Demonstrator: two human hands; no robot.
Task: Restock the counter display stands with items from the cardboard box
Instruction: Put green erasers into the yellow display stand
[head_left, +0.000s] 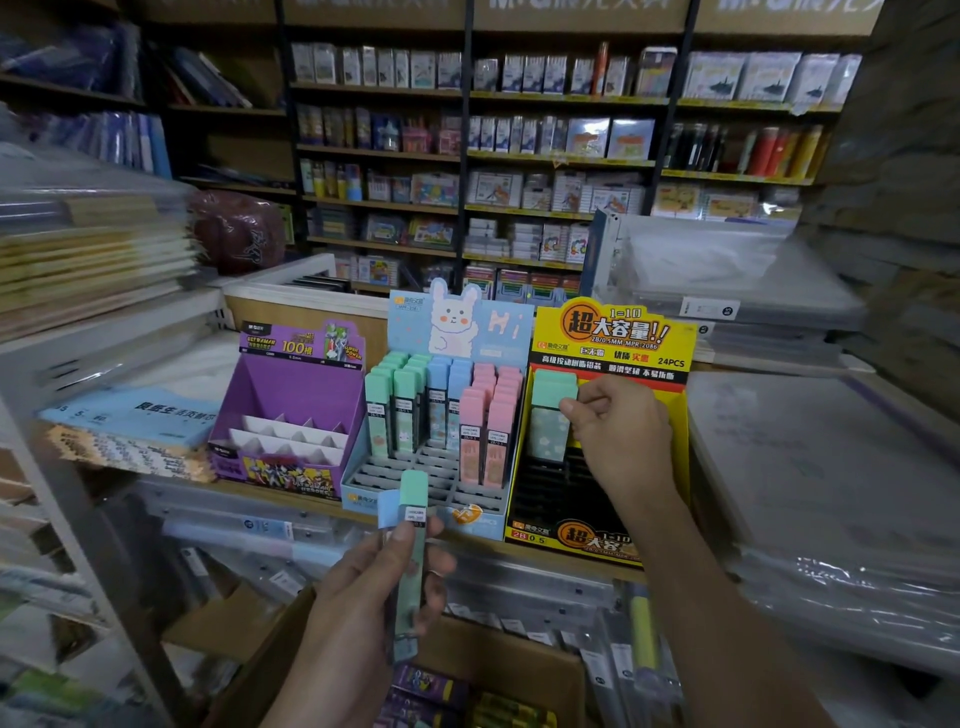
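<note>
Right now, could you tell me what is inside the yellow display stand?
Mint-green lead cases stand back-left in the yellow display stand; the right hand pinches one. Front black slots look empty. The hand covers the back-right slots.

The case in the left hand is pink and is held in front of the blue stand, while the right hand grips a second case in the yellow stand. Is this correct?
Not fully. The head view shows the case in the left hand is green, not pink. The rest holds: it is in front of the blue stand, and the right hand grips a second case in the yellow stand.
</note>
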